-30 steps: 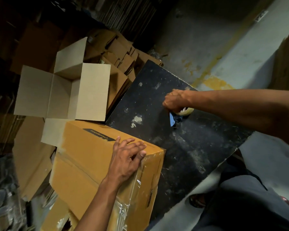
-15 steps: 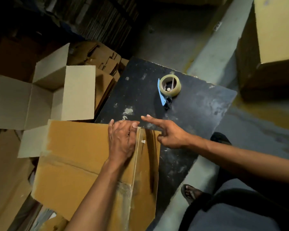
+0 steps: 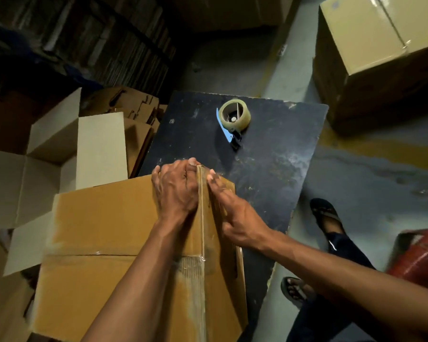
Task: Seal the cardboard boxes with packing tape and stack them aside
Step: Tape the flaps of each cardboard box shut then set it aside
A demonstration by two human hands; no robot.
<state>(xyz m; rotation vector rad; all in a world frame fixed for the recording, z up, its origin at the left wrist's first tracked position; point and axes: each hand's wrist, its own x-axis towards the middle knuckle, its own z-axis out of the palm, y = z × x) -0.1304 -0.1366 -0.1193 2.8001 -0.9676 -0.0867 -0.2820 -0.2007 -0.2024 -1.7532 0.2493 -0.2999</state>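
Note:
A brown cardboard box [image 3: 104, 218] with clear tape along its seams rests on the near left edge of a black board [image 3: 269, 174]. My left hand [image 3: 176, 191] lies flat on the box's top at its far corner. My right hand [image 3: 235, 215] presses flat on the box's right side, fingers along the taped edge. A tape dispenser [image 3: 234, 119] with a roll of clear tape and a blue blade guard stands alone on the far part of the board, apart from both hands.
An open empty box [image 3: 57, 159] with raised flaps stands at the left, flattened cartons behind it. A sealed box [image 3: 381, 45] sits on the floor at top right. My sandalled feet [image 3: 326, 218] are beside the board, and a red bag [image 3: 420, 260] lies at the right.
My right hand has left the dispenser on the board and come back to press on the box's right side. My left hand slid up to the far corner.

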